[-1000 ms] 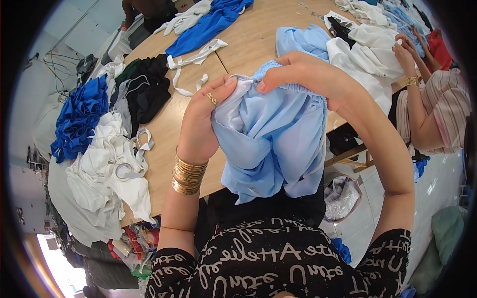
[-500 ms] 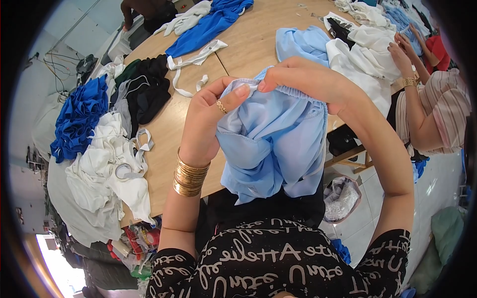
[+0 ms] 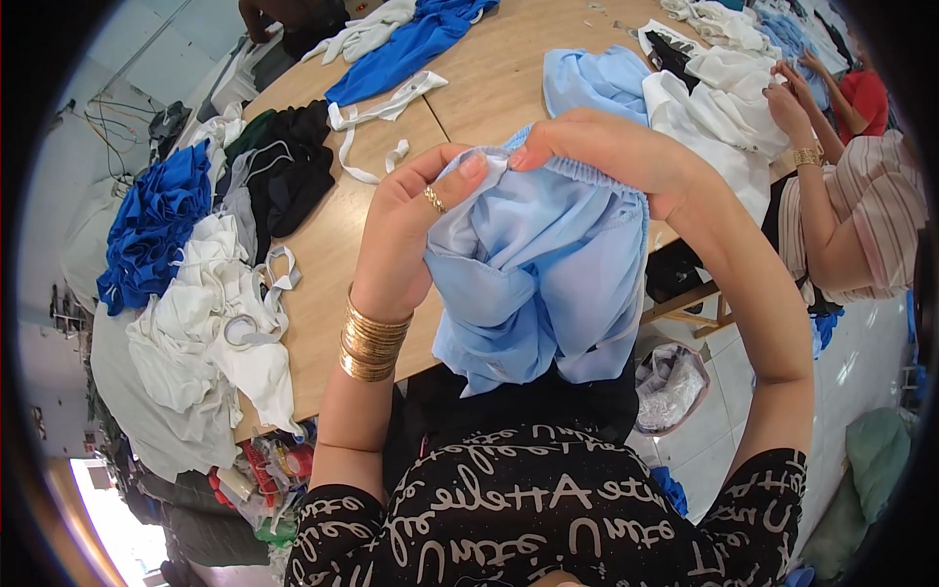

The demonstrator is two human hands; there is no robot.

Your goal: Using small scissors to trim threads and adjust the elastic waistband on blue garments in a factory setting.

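Note:
A light blue garment (image 3: 533, 293) with a gathered elastic waistband hangs between my two hands, above my lap at the table's near edge. My left hand (image 3: 421, 215) pinches the band's upper left part between thumb and fingers. Close beside that thumb, my right hand (image 3: 597, 157) grips the same band from above, its wrist bent over the gathered edge. The band's pale inner side shows between the two thumbs. Below, the cloth falls in loose folds. The fingertips behind the cloth are hidden.
On the wooden table (image 3: 333, 323) lie a ruffled blue heap (image 3: 161, 230), black clothes (image 3: 293, 176), white cloth (image 3: 205, 323), a tape roll (image 3: 240, 331) and white strips (image 3: 391, 108). More light blue cloth (image 3: 597, 83) is beyond. At right, a person in a striped top (image 3: 861, 215) handles white cloth.
Both hands keep their hold on the waistband. The thumbs have shifted very slightly, and the view has moved a little. The person at right has moved their hands slightly.

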